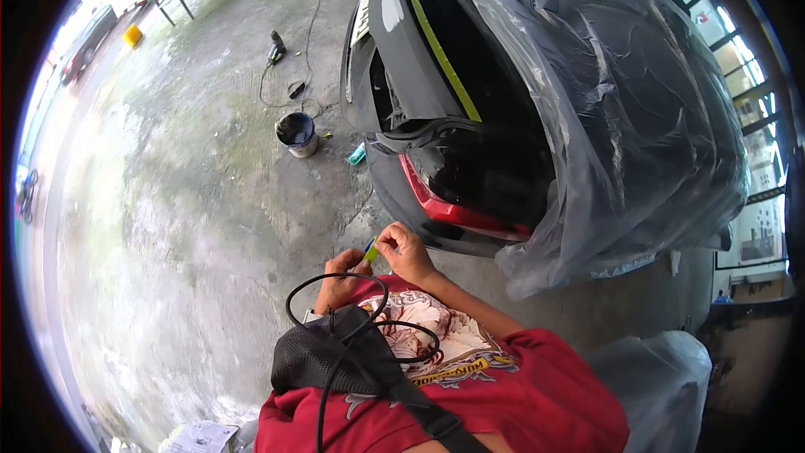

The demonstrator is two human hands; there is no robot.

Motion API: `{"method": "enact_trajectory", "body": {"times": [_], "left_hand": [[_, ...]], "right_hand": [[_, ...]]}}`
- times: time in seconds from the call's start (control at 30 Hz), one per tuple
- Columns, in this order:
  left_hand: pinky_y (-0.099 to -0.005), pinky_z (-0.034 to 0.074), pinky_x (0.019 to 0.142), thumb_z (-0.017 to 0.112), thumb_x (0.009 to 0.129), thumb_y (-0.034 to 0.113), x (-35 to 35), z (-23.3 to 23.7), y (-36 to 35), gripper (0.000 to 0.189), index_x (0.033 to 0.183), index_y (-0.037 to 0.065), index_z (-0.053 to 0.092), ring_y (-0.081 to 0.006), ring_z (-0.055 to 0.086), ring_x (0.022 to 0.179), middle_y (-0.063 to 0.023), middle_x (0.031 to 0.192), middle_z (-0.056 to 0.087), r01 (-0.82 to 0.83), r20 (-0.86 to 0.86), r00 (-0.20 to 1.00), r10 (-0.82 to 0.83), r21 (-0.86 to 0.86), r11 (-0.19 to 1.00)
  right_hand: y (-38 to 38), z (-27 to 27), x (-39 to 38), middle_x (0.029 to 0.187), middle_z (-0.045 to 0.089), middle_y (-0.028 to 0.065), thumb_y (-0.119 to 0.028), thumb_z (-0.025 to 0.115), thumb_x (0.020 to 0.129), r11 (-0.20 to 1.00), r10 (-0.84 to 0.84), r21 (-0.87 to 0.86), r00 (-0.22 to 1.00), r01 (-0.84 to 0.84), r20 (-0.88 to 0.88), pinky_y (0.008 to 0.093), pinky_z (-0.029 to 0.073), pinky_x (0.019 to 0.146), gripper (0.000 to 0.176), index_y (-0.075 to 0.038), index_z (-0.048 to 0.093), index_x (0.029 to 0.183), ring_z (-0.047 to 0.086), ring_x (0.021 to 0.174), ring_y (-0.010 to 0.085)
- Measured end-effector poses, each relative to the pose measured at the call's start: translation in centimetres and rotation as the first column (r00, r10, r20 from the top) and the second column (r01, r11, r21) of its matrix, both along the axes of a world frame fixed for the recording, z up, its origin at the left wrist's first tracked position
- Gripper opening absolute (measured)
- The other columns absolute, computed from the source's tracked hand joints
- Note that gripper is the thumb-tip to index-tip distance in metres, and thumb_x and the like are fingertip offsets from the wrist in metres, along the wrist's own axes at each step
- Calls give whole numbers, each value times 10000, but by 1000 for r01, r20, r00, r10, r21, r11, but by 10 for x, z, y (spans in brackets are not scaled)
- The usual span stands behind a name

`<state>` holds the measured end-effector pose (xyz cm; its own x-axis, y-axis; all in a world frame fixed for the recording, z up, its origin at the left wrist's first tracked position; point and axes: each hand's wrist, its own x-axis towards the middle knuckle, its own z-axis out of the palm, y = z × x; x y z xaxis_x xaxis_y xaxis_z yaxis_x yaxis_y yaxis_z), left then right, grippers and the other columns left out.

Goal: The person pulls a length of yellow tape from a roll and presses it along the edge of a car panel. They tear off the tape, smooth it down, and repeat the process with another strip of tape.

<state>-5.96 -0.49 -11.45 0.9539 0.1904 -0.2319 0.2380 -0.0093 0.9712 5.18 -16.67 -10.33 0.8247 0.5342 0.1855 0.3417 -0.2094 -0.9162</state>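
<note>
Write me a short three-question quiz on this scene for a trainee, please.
1. True or false: a clear plastic sheet is draped over the dark car.
2. What stands on the grey concrete floor near the car's rear? A) a round black bucket B) a red traffic cone C) a blue chair
3. How many hands hold the small yellow-green strip?

Key: 1 true. 2 A. 3 two: the left hand and the right hand pinch it between them.
</note>
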Motion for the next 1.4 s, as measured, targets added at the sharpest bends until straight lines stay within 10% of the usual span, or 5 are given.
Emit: {"method": "enact_trajectory", "body": {"times": [1.4], "left_hand": [[-312,530,755,639,952,7,113,18,57,123,1064,-34,612,-136,664,804,-83,843,703,269,210,942,-262,-3,963]], "right_hand": [[34,29,70,867,614,52,-51,716,913,959,-281,-16,957,282,70,296,520,698,128,-34,589,905,643,760,157]]}}
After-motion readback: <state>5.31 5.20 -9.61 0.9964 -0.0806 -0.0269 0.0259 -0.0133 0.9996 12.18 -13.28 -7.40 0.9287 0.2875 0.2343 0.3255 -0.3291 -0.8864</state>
